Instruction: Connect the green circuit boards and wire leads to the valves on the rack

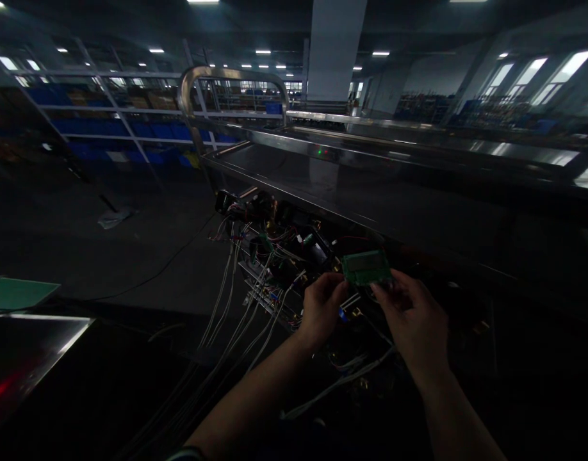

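Between my two hands is a green circuit board with a dark rectangular display on its face. My left hand pinches its left edge, thumb and fingers together. At the lower right corner, my right hand grips the board between thumb and fingers. Below and behind it, a pile of wired electronic parts lies on the lower shelf of a metal cart. Bundles of pale cables hang from that pile to the left. Much of the area under my hands is too dark to make out.
The cart's shiny upper shelf juts out just above the parts, with a curved metal handle at its left end. A metal-edged surface and a green panel are at left. Racks with blue bins stand farther back.
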`<action>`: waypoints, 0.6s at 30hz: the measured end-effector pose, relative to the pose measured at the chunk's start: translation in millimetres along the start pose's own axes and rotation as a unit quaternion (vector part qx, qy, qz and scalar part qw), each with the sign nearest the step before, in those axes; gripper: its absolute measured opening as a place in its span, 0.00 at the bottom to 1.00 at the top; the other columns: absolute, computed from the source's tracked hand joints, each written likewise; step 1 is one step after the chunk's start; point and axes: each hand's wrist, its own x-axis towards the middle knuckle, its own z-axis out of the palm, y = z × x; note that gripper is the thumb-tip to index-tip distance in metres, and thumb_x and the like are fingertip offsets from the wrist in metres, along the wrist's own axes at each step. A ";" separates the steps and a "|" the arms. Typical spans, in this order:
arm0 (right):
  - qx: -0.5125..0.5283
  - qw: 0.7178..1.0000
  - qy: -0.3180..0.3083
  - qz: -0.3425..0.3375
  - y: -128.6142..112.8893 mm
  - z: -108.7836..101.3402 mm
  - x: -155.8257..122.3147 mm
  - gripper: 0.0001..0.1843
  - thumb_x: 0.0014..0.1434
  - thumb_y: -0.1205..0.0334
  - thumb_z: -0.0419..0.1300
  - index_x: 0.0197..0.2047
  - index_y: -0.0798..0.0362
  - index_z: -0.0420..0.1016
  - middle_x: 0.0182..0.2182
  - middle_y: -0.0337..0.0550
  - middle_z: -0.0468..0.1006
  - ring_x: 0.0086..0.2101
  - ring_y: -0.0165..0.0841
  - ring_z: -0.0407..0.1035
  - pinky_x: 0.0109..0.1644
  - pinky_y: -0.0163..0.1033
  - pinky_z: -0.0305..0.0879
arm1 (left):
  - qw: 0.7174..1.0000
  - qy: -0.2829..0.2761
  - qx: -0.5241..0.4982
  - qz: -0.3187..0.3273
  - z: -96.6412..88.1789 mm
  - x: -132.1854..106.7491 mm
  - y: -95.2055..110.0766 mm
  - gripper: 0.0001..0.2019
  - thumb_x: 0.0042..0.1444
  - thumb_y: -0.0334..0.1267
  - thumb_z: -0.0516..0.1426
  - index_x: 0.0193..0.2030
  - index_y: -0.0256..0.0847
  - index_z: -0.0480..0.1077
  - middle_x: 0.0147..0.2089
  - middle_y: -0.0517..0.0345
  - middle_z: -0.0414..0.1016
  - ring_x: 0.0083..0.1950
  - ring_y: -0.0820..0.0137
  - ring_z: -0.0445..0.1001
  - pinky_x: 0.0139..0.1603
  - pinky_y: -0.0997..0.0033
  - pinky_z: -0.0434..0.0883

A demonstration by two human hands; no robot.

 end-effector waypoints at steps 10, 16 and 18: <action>-0.014 0.998 0.018 -0.052 0.5 6.8 5.4 0.28 0.58 0.40 0.54 0.48 0.56 0.73 0.31 0.48 0.77 0.29 0.39 0.72 0.31 0.41 0.65 | 1.000 0.018 0.012 -0.016 -22.3 -19.3 -18.0 0.20 0.53 0.45 0.58 0.52 0.42 0.73 0.28 0.60 0.75 0.26 0.73 0.68 0.29 0.75 0.66; 0.017 0.986 0.007 -0.163 -48.8 34.4 8.6 0.13 0.62 0.53 0.55 0.42 0.53 0.73 0.33 0.46 0.78 0.31 0.35 0.73 0.33 0.38 0.67 | 0.995 -0.029 0.063 -0.077 -55.2 -21.9 -34.1 0.15 0.49 0.40 0.60 0.43 0.41 0.76 0.24 0.61 0.72 0.23 0.74 0.64 0.23 0.77 0.60; 0.020 0.977 -0.037 -0.211 -69.5 54.4 13.5 0.11 0.63 0.57 0.53 0.41 0.53 0.72 0.33 0.44 0.78 0.32 0.34 0.73 0.35 0.36 0.68 | 0.993 -0.011 0.048 -0.104 -72.1 -13.7 -40.9 0.12 0.50 0.41 0.58 0.38 0.39 0.76 0.24 0.60 0.72 0.23 0.75 0.64 0.23 0.78 0.60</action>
